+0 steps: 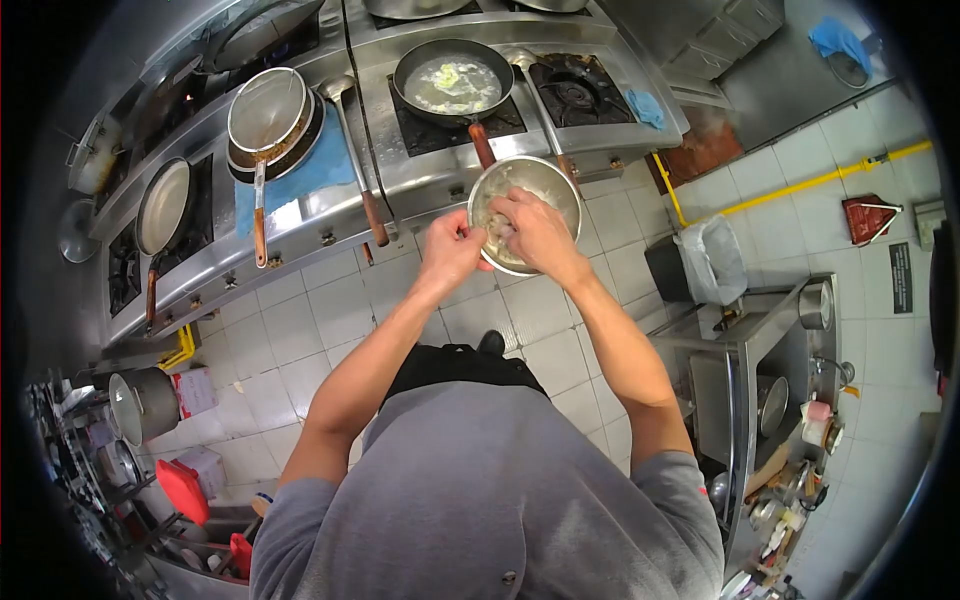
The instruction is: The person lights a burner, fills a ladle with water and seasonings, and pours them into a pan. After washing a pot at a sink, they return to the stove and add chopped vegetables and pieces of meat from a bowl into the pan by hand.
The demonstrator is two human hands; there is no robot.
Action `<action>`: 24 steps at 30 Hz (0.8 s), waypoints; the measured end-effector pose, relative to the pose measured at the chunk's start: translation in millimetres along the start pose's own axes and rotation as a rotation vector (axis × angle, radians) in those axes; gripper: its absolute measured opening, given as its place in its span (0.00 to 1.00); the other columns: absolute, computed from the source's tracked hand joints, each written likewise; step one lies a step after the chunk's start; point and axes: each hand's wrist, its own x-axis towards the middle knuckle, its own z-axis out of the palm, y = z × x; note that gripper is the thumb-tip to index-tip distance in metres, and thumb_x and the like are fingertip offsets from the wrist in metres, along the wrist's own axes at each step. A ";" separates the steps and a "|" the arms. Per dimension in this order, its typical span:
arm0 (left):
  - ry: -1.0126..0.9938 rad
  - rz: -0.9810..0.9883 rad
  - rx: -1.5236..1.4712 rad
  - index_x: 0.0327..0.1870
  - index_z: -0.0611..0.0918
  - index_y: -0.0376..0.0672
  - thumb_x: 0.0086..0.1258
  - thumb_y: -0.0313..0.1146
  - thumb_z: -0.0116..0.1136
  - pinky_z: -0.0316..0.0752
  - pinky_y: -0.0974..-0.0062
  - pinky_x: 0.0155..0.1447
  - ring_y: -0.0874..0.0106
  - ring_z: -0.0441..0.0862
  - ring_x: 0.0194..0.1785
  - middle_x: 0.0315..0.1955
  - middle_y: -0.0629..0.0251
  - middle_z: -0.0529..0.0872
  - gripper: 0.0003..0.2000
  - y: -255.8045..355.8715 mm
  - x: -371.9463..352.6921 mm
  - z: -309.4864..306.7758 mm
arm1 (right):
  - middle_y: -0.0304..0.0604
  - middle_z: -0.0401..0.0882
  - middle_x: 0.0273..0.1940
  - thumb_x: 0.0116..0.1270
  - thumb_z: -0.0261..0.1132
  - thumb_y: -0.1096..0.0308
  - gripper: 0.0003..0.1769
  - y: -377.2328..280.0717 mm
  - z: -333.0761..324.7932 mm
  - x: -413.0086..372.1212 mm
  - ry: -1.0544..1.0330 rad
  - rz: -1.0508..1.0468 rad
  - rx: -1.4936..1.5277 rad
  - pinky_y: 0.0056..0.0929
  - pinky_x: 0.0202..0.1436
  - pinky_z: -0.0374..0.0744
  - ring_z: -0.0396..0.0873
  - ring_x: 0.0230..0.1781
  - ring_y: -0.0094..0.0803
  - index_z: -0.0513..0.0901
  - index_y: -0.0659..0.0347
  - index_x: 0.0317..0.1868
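Note:
A round metal bowl point(571, 197) is held in front of me, just short of the stove edge. My left hand point(452, 252) is closed around the bowl's left rim. Inside the bowl, my right hand point(530, 232) has its fingers bent down into pale, wet-looking food point(497, 236); its fingertips are partly hidden. Beyond the bowl, a dark frying pan point(480, 118) rests on a burner with its wooden handle pointing toward me. Bubbling liquid and a yellowish piece of food point(447, 75) are in that pan.
Left on the stove are a strainer point(268, 108) over a pan on a blue cloth point(318, 185), a long ladle point(357, 160) and another pan point(165, 205). A second ladle point(541, 105) lies right of the frying pan. A lined bin point(712, 258) and metal shelving point(740, 400) stand right.

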 end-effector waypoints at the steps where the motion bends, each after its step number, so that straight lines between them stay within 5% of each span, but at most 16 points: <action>1: -0.006 0.014 0.001 0.38 0.81 0.32 0.64 0.21 0.53 0.83 0.79 0.26 0.77 0.83 0.24 0.26 0.68 0.79 0.06 -3.0 1.2 8.1 | 0.54 0.81 0.53 0.56 0.64 0.75 0.18 9.1 -0.6 -6.8 0.080 0.000 0.021 0.49 0.51 0.79 0.81 0.50 0.53 0.84 0.57 0.50; 5: -0.013 0.035 0.009 0.38 0.81 0.32 0.64 0.20 0.52 0.83 0.79 0.26 0.77 0.83 0.25 0.26 0.68 0.79 0.06 -14.7 -1.5 41.4 | 0.49 0.85 0.41 0.57 0.64 0.75 0.12 29.8 -32.0 -31.4 0.133 0.082 0.173 0.49 0.47 0.77 0.81 0.46 0.52 0.85 0.60 0.42; 8: -0.013 0.039 -0.002 0.38 0.81 0.32 0.64 0.20 0.52 0.84 0.79 0.26 0.77 0.83 0.26 0.26 0.68 0.79 0.06 -13.8 -0.8 64.8 | 0.49 0.84 0.42 0.59 0.62 0.77 0.12 58.6 -47.2 -47.8 0.206 -0.078 0.116 0.47 0.45 0.77 0.81 0.43 0.53 0.83 0.62 0.43; 11: -0.012 0.038 -0.003 0.37 0.81 0.32 0.64 0.21 0.52 0.84 0.79 0.26 0.77 0.83 0.26 0.26 0.68 0.79 0.05 -13.4 -1.7 83.4 | 0.51 0.84 0.41 0.60 0.61 0.79 0.11 73.8 -58.9 -60.5 0.239 0.008 0.258 0.43 0.44 0.77 0.80 0.40 0.54 0.82 0.64 0.43; 14: -0.028 0.049 -0.003 0.37 0.81 0.32 0.64 0.21 0.52 0.84 0.79 0.26 0.77 0.83 0.26 0.27 0.68 0.79 0.05 -9.4 -4.8 100.2 | 0.44 0.83 0.37 0.67 0.61 0.78 0.08 82.1 -72.6 -71.5 0.140 0.155 0.356 0.29 0.42 0.75 0.78 0.37 0.32 0.82 0.63 0.45; 17: -0.055 0.051 0.012 0.36 0.81 0.32 0.64 0.20 0.52 0.84 0.79 0.26 0.77 0.83 0.26 0.27 0.67 0.80 0.05 -10.3 -2.7 111.4 | 0.39 0.83 0.38 0.71 0.58 0.77 0.09 106.3 -62.0 -79.1 0.209 0.140 0.570 0.25 0.42 0.75 0.76 0.37 0.24 0.82 0.62 0.48; 24: -0.084 0.038 0.013 0.37 0.81 0.32 0.64 0.21 0.53 0.84 0.79 0.27 0.75 0.84 0.27 0.27 0.67 0.80 0.05 -4.3 -0.9 130.3 | 0.34 0.82 0.39 0.75 0.54 0.75 0.11 115.1 -89.1 -93.5 0.073 0.262 0.632 0.22 0.43 0.75 0.76 0.38 0.20 0.82 0.64 0.50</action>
